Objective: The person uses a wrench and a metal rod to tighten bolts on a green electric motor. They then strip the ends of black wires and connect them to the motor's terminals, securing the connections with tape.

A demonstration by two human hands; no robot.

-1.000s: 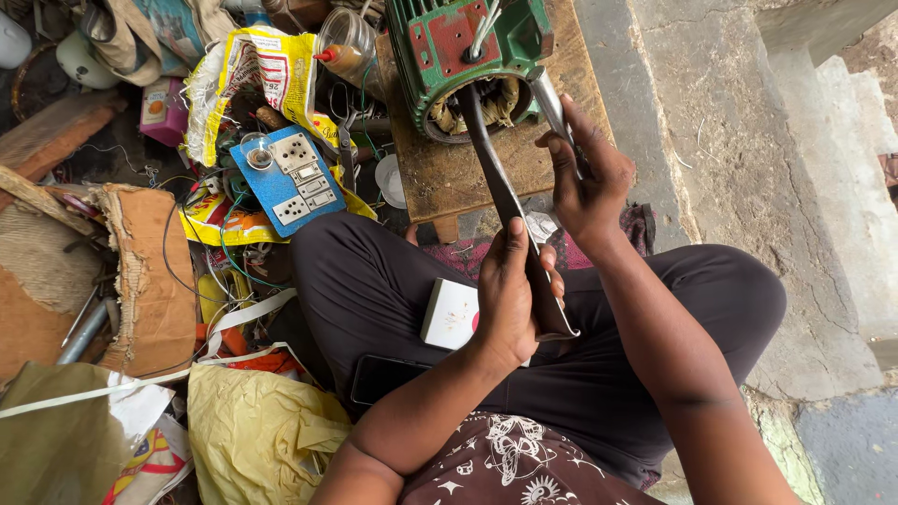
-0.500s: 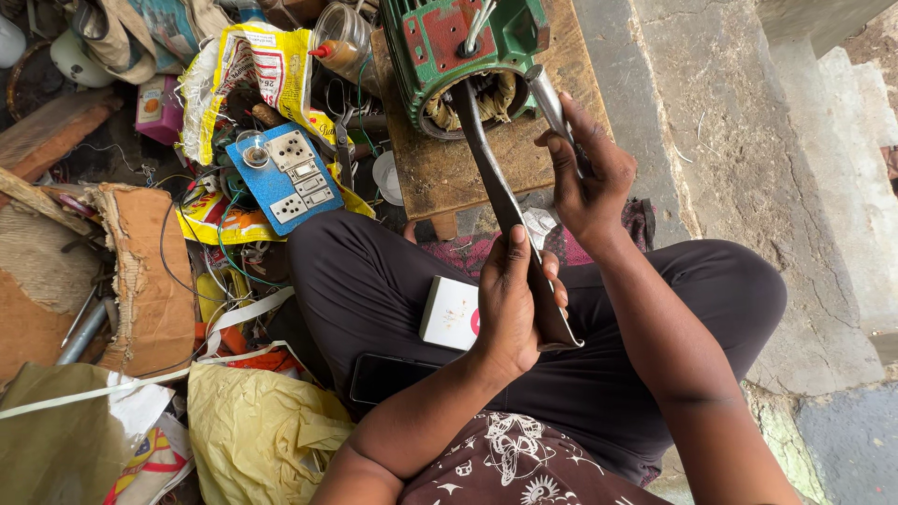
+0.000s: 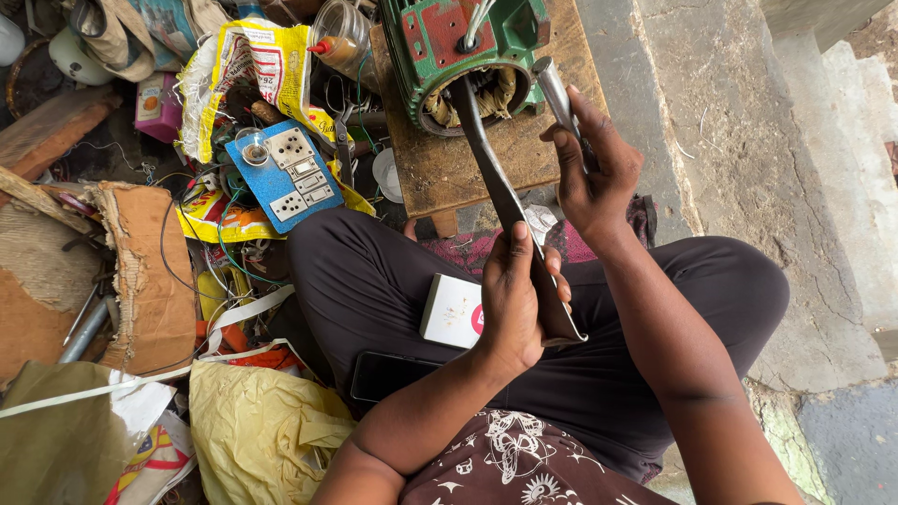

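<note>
A green and red motor housing [image 3: 449,42] lies on a small wooden board [image 3: 486,159], its open end showing pale windings. My left hand [image 3: 519,299] grips a long flat dark metal bar [image 3: 496,187] whose far tip reaches into the motor's opening. My right hand [image 3: 594,173] holds a round grey metal rod [image 3: 554,89] upright beside the bar, near the housing's right edge. I sit cross-legged in dark trousers. A white small box [image 3: 451,310] and a black phone [image 3: 388,374] rest on my lap.
A blue switchboard panel [image 3: 285,178] lies left of the board amid wires and a yellow-white printed bag [image 3: 248,70]. Torn cardboard [image 3: 145,271] and a yellow plastic bag [image 3: 253,430] sit at left. A glass jar [image 3: 341,33] stands behind. Concrete steps [image 3: 795,140] run along the right.
Both hands keep their grip on the bar and the rod. My right hand with the rod has shifted very slightly; the bar's tip stays in the motor opening.
</note>
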